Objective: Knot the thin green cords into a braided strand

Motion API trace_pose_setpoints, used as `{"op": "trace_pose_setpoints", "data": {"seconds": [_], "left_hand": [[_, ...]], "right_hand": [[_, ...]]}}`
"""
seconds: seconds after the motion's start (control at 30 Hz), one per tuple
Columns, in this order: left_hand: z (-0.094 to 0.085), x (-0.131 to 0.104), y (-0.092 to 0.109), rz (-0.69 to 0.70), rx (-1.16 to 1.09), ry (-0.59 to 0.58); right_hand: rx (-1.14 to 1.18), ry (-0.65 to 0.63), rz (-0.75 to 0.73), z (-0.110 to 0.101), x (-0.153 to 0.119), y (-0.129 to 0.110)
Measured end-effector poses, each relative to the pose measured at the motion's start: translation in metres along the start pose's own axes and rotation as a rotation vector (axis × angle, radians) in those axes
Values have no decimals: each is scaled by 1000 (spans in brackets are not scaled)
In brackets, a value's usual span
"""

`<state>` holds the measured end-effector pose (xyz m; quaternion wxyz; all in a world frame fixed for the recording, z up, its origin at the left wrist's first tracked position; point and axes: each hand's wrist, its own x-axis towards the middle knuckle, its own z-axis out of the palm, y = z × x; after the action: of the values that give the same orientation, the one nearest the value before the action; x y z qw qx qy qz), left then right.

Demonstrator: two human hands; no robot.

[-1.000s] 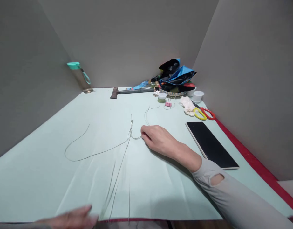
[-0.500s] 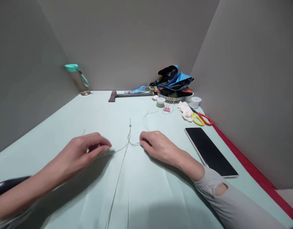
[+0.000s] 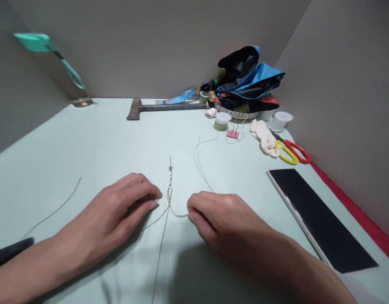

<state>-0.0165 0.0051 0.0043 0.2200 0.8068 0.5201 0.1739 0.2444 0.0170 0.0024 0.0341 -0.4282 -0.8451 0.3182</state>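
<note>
A thin green cord [image 3: 169, 181] with a short knotted section lies mid-table, fixed at its top by a small pin [image 3: 170, 162]. Several strands fan out below the knots, and two long ones run toward the near edge. My right hand [image 3: 213, 213] pinches the strand that curves off to the right. Just left of the knots, my left hand [image 3: 131, 207] rests with thumb and fingertips slightly apart; one strand passes below its thumb, and nothing shows between the fingertips. Loose cord ends lie beyond my right hand and left of my left forearm.
An axe [image 3: 136, 109] lies at the back, near a bottle [image 3: 80, 101] at the left. Back right are a blue and black bag [image 3: 241, 84], a cord spool [image 3: 222, 120], a pink clip [image 3: 233, 134], crumpled tissue [image 3: 264, 137] and scissors [image 3: 287, 153]. A phone [image 3: 321, 219] lies right.
The view has moved closer to the table. My left hand has come nearer to the knots, and its strand now runs below the thumb. My right hand still pinches its strand.
</note>
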Motion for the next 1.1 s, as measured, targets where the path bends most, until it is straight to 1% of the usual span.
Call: {"op": "trace_pose_setpoints", "data": {"seconds": [0.07,0.13,0.2,0.27,0.33,0.37,0.43,0.53,0.67,0.7,0.8,0.9,1.03,1.1], "left_hand": [[-2,3,-3,35,-9,27],[-2,9,-6,50,2,54],[-1,14,-8,82,11,78],[1,16,-12,144,5,91],[4,13,-17,223,-20,117],[6,9,-20,255,-30,124],[9,0,-21,292,-50,132],[14,-12,-16,261,-84,146],[15,-18,-6,188,-128,191],[14,-19,-4,170,-130,189],[16,-25,-5,135,-104,134],[22,-37,-8,147,-26,77],[32,-48,-2,174,37,62],[34,-50,5,190,48,82]], "right_hand": [[6,-3,22,1,0,-2],[30,-9,5,1,-1,-4],[59,-39,-53,-1,-3,-7],[61,-61,-149,-1,-7,-10],[31,-81,-210,-1,-12,-13],[13,-87,-218,0,-14,-14],[-3,-102,-177,2,-18,-17],[41,-131,-79,4,-21,-24],[232,-66,94,5,-23,-30],[290,-52,110,7,-23,-30],[373,-39,51,14,-22,-27],[364,-55,-7,21,-19,-22],[297,-56,-44,21,-17,-23],[251,-70,-63,17,-17,-26]]}}
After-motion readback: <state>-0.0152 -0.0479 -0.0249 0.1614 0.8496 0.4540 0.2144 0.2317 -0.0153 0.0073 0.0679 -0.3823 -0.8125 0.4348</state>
